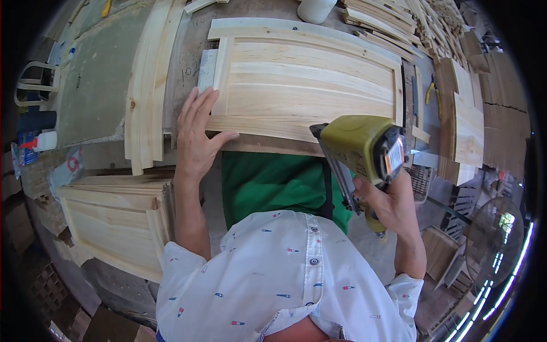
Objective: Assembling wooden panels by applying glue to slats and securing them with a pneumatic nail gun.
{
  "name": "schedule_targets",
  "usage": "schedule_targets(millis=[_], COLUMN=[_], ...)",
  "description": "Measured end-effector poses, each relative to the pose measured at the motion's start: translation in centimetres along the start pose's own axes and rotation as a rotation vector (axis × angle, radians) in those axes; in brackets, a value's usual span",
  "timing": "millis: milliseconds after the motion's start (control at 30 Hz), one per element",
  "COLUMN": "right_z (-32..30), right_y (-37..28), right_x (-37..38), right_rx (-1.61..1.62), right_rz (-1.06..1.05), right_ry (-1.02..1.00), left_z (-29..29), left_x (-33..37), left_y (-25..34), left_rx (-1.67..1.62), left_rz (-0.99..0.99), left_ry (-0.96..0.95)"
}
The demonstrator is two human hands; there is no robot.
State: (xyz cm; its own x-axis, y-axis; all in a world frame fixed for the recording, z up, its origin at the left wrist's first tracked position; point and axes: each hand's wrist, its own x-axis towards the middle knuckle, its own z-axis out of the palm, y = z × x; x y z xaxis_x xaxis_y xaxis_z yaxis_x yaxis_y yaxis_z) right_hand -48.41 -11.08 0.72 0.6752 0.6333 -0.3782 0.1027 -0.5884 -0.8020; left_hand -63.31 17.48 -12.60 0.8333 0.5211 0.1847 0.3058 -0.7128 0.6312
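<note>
A pale wooden panel (pixel 307 85) with a frame around it lies flat on the workbench in front of me. My left hand (pixel 196 131) rests at its near left corner, fingers stretched out and thumb pointing right along the near edge. In my right hand (pixel 393 202) is an olive-green nail gun (pixel 353 145), its handle wrapped by my fingers. The gun's nose is over the panel's near rail, toward the right; whether it touches the wood I cannot tell. The gun's body partly hides the panel's near right corner.
Long boards (pixel 149 85) lie left of the panel. Finished-looking panels (pixel 114 222) are stacked below at the left. A white container (pixel 316 10) stands at the far edge, near piled strips (pixel 382 20). Yellow-handled pliers (pixel 437 97) and a round fan (pixel 496 233) are to the right.
</note>
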Motion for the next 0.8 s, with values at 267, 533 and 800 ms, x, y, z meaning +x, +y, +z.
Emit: schedule_targets(millis=[267, 533, 800], right_z=[1.7, 2.3, 1.6], right_y=[-0.5, -1.4, -0.7], right_x=[1.3, 1.6, 1.3], right_rx=[-0.026, -0.053, -0.042], right_rz=[0.088, 0.069, 0.109], right_ry=[-0.108, -0.092, -0.075], left_z=[0.4, 0.5, 0.5], left_x=[-0.1, 0.1, 0.3], left_y=[-0.6, -0.7, -0.4], left_rx=[-0.053, -0.040, -0.048], left_rz=[-0.038, -0.024, -0.014], left_ry=[0.017, 0.012, 0.007])
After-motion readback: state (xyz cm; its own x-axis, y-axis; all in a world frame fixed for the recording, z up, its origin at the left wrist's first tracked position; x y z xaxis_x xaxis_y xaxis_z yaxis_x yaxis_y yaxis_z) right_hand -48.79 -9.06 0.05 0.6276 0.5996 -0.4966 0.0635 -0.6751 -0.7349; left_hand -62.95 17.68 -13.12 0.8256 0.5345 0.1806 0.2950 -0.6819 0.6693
